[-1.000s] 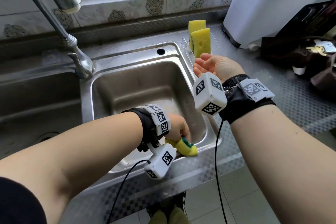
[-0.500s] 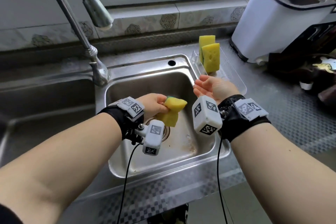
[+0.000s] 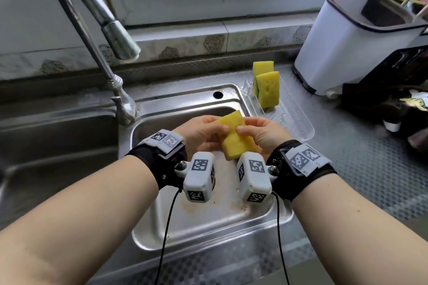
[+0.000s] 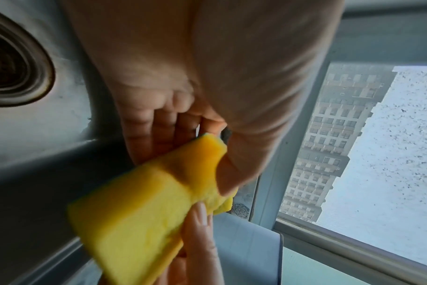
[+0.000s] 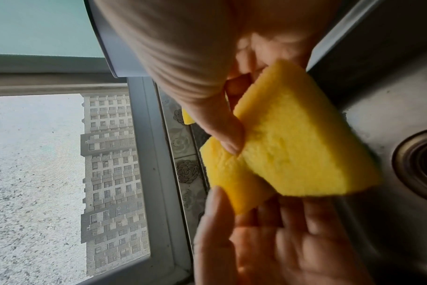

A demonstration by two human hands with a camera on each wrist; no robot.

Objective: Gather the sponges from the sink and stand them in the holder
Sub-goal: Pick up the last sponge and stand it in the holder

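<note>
Yellow sponge (image 3: 232,136) — pinched between both hands, above sink (image 3: 208,233)

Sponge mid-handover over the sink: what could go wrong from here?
1. Both the left hand and the right hand pinch the sponge near its far end only; if one lets go early, it may drop back into the sink.
2. The holder already has two sponges standing close together; sliding a third in could tip them.
</note>
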